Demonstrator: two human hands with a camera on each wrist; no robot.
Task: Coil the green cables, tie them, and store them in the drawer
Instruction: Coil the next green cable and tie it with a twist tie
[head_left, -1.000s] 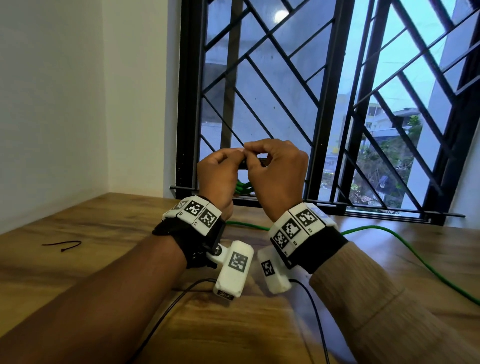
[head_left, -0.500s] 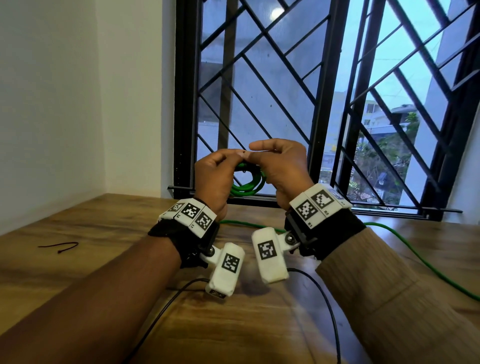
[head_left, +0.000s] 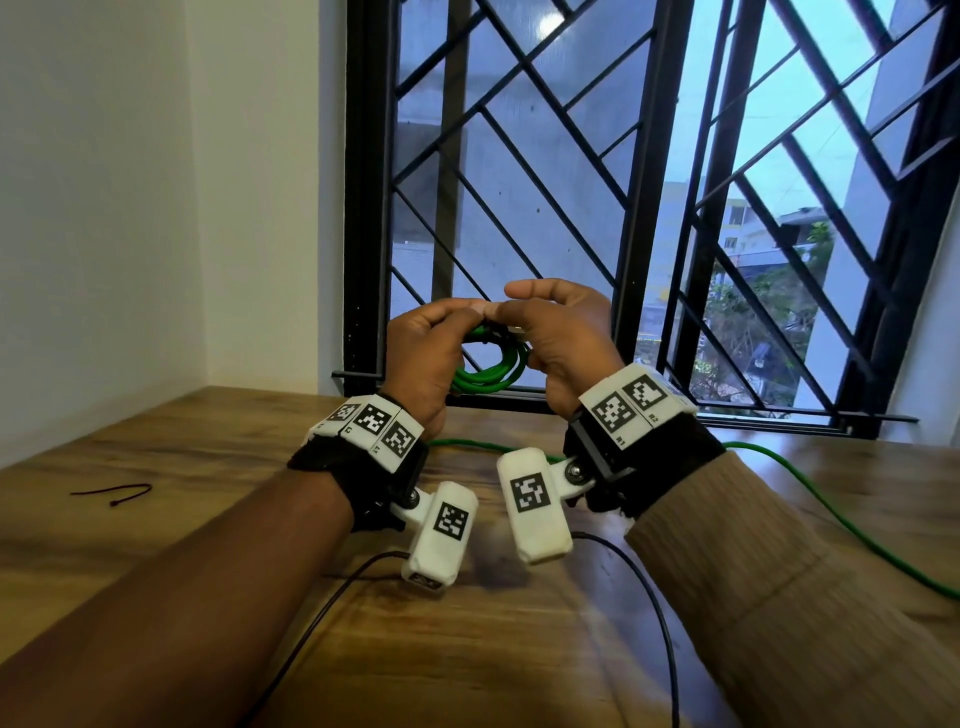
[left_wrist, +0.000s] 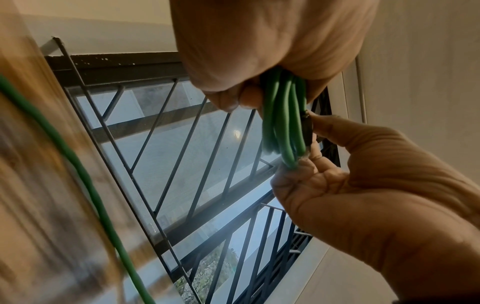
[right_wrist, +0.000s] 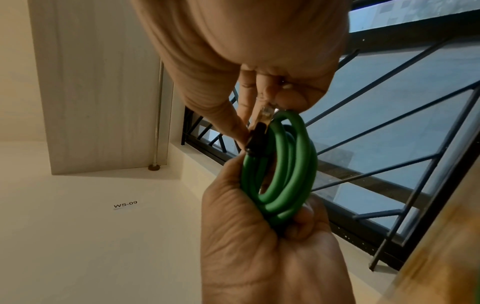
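Left hand (head_left: 418, 358) grips the green cable coil (head_left: 488, 371) in curled fingers, raised above the tabletop's (head_left: 208, 519) far edge before the window grille (head_left: 519, 156). Right hand (head_left: 563, 345) pinches the coil's plug end (right_wrist: 261, 131). The uncoiled cable length (head_left: 831, 514) trails toward the tabletop's right edge.

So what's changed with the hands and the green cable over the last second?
The green cable coil has come into view: a second ago the hands hid nearly all of it, now its loops hang below them. The right hand has shifted a little to the right and pinches the cable's plug; the left hand still grips the loops. The black tie on the table is unmoved.
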